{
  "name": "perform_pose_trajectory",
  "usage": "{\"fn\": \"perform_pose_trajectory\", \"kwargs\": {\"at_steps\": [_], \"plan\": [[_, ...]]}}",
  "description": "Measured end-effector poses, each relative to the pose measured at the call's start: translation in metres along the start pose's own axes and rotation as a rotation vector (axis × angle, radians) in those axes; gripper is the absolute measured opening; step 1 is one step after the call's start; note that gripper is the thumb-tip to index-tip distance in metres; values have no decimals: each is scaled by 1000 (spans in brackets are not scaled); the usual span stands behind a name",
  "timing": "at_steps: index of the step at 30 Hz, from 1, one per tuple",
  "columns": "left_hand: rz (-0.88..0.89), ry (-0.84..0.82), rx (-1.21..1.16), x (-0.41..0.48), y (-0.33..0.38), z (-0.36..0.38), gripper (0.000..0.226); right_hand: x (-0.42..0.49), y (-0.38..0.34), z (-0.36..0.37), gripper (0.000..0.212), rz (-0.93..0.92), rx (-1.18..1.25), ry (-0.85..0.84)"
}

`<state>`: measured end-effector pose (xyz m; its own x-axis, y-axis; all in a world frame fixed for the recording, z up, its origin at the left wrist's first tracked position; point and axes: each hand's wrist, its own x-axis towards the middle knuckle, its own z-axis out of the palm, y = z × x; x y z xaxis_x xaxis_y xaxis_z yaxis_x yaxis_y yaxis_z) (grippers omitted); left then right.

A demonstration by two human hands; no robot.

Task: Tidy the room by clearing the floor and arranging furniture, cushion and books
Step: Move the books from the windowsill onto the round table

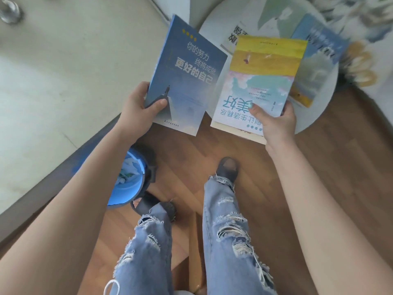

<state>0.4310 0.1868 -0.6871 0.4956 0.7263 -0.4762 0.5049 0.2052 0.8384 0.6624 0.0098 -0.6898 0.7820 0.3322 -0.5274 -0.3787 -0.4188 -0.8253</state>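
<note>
My left hand (138, 108) grips a blue book (187, 77) by its lower left corner, thumb on the cover, and holds it in the air beside the round white table (319, 107). My right hand (276, 122) grips a small stack of books by its near edge; the top one has a yellow and pale blue cover (261, 79). That stack is over the table's near rim. On the table lie a white book with black lettering (235, 36) and a blue book (319, 45) further right.
A blue bin (129, 184) with crumpled paper stands on the wooden floor by my left foot. A pale bed or mattress surface (53, 81) fills the left side. A patterned cushion or fabric (361, 28) lies behind the table.
</note>
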Motion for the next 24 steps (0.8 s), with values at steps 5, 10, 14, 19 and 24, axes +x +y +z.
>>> {"fn": "perform_pose_trajectory", "kwargs": {"at_steps": [5,10,14,19,24], "plan": [[17,-21,54,27,18,55,25,38,-12,-49,49,12,38,38],[-4,-17,102,53,42,91,24,78,-22,-85,46,30,80,71],[-17,-3,118,75,73,116,25,104,-31,-100,50,73,136,66],[-25,1,166,109,100,134,32,129,-35,-108,56,116,191,60],[-58,-19,209,132,120,148,36,144,-37,-105,53,128,198,45]]}}
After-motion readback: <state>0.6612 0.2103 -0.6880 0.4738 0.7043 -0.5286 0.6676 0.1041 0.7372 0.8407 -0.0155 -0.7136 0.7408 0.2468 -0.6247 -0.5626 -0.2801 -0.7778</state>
